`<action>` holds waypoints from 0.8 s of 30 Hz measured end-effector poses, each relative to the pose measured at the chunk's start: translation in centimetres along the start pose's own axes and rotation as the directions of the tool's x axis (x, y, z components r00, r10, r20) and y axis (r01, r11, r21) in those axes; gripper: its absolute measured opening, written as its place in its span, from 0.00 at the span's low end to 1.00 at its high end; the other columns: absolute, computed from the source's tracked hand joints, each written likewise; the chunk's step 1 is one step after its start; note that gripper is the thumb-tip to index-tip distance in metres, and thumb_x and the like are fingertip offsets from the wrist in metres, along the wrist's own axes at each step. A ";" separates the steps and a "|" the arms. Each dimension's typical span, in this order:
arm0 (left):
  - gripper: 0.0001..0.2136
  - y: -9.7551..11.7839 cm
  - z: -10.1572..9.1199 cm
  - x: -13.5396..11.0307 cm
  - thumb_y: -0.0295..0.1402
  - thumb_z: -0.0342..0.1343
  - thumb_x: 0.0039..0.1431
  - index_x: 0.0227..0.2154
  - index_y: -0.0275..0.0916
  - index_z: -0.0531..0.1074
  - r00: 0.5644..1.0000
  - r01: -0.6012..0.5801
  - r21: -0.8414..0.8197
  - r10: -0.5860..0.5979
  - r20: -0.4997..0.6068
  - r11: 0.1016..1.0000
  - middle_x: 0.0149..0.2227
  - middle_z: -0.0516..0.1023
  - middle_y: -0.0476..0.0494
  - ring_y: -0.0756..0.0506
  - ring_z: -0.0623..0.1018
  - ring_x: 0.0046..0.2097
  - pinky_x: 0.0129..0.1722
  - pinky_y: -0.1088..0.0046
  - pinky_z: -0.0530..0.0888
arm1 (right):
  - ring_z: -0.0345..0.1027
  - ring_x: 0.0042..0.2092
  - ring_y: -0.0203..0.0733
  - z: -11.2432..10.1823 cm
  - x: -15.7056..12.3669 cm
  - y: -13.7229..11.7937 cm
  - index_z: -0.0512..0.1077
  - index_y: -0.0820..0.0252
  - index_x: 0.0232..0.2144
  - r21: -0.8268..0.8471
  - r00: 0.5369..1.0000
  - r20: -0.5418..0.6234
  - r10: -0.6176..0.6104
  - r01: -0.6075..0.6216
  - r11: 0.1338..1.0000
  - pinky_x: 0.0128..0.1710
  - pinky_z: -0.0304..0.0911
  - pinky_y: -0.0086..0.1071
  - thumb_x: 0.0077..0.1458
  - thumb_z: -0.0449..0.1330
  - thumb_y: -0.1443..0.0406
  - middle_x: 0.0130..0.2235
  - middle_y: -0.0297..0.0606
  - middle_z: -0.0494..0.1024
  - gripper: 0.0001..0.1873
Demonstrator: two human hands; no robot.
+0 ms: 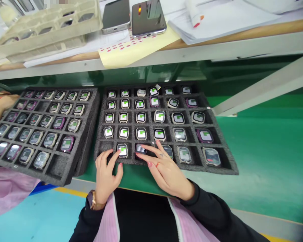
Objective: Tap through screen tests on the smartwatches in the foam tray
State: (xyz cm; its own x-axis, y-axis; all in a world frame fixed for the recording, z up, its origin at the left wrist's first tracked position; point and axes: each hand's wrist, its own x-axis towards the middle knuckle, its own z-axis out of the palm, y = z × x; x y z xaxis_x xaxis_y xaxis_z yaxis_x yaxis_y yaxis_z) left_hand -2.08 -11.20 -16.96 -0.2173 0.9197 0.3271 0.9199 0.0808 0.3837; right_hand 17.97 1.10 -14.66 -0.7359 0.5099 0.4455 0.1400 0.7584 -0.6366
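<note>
A dark grey foam tray (151, 162) lies before me, its compartments holding several square smartwatch bodies with lit screens. My left hand (107, 173) has its fingers apart, the index fingertip at the screen of a light-framed smartwatch (122, 151) in the front row. The compartment left of that watch holds nothing. My right hand (166, 169) spreads its fingers over a dark smartwatch (140, 150) with white text on its screen, fingertips at its right side. Part of another smartwatch (169, 151) is hidden behind that hand. Neither hand grips anything.
A second foam tray stack (75, 168) of watches stands at left, another person's hand (8, 101) at its far edge. Above is a shelf (192, 50) with two phones (148, 18), a plastic tray (47, 37) and papers (222, 20). A metal brace (267, 79) slants at right.
</note>
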 end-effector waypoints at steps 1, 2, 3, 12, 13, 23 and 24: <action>0.19 0.0 0.0 0.0 0.30 0.52 0.64 0.58 0.41 0.67 1.000 0.001 -0.003 -0.001 0.001 1.000 0.54 0.68 0.36 0.37 0.67 0.56 0.58 0.55 0.63 | 0.62 0.61 0.53 0.1 0.1 0.0 0.71 0.66 0.55 -0.007 1.000 0.013 0.001 -0.001 1.000 0.68 0.39 0.63 0.66 0.47 0.73 0.49 0.43 0.79 0.20; 0.19 0.0 0.0 0.0 0.30 0.52 0.65 0.58 0.41 0.66 1.000 0.003 -0.007 -0.003 0.000 1.000 0.55 0.68 0.36 0.37 0.67 0.56 0.58 0.56 0.63 | 0.62 0.60 0.53 0.1 0.1 0.0 0.71 0.66 0.55 -0.007 1.000 0.007 0.003 -0.003 1.000 0.68 0.39 0.63 0.66 0.47 0.73 0.49 0.43 0.79 0.20; 0.20 -0.1 0.1 0.0 0.30 0.51 0.65 0.59 0.41 0.66 1.000 0.005 -0.010 -0.005 -0.002 1.000 0.55 0.68 0.36 0.37 0.67 0.56 0.58 0.56 0.63 | 0.63 0.60 0.53 0.2 0.2 0.1 0.71 0.65 0.55 -0.001 1.000 -0.017 0.009 -0.009 1.000 0.67 0.39 0.64 0.66 0.47 0.73 0.48 0.44 0.80 0.20; 0.22 -0.2 0.3 -0.2 0.31 0.52 0.64 0.61 0.39 0.61 0.999 0.031 -0.028 -0.032 -0.016 0.999 0.55 0.69 0.36 0.38 0.67 0.57 0.58 0.57 0.62 | 0.63 0.60 0.51 0.4 0.0 0.4 0.69 0.63 0.57 0.030 0.996 -0.087 0.033 -0.031 0.999 0.67 0.38 0.66 0.67 0.46 0.73 0.50 0.44 0.79 0.21; 0.22 -0.2 0.3 -0.2 0.31 0.52 0.64 0.61 0.39 0.61 0.999 0.032 -0.030 -0.032 -0.019 0.999 0.55 0.69 0.36 0.38 0.67 0.57 0.58 0.57 0.62 | 0.63 0.60 0.52 0.4 0.1 0.3 0.70 0.63 0.57 0.015 0.997 -0.069 0.037 -0.036 0.999 0.67 0.38 0.67 0.67 0.46 0.72 0.50 0.45 0.79 0.20; 0.21 -0.3 0.5 0.1 0.31 0.51 0.65 0.60 0.38 0.61 0.999 0.038 -0.018 -0.039 -0.029 0.999 0.54 0.70 0.36 0.38 0.67 0.57 0.58 0.58 0.62 | 0.63 0.61 0.49 -1.5 -1.5 0.5 0.67 0.59 0.60 0.018 0.991 -0.128 0.038 -0.036 0.999 0.68 0.36 0.61 0.67 0.46 0.72 0.51 0.41 0.78 0.22; 0.21 -0.2 0.6 0.1 0.31 0.51 0.65 0.60 0.38 0.61 0.999 0.038 -0.014 -0.039 -0.032 0.999 0.54 0.70 0.36 0.38 0.67 0.57 0.58 0.58 0.62 | 0.63 0.60 0.50 -2.1 -2.1 0.7 0.67 0.58 0.60 0.015 0.987 -0.156 0.046 -0.045 0.999 0.68 0.36 0.61 0.67 0.46 0.72 0.51 0.41 0.78 0.22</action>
State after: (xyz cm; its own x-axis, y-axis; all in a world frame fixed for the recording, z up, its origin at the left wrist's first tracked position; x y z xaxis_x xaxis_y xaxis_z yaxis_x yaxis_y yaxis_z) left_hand -2.15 -10.91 -17.50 -0.2631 0.9032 0.3391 0.9061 0.1106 0.4083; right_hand 21.00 1.39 -14.76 -0.6162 0.6016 0.5083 0.1631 0.7289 -0.6649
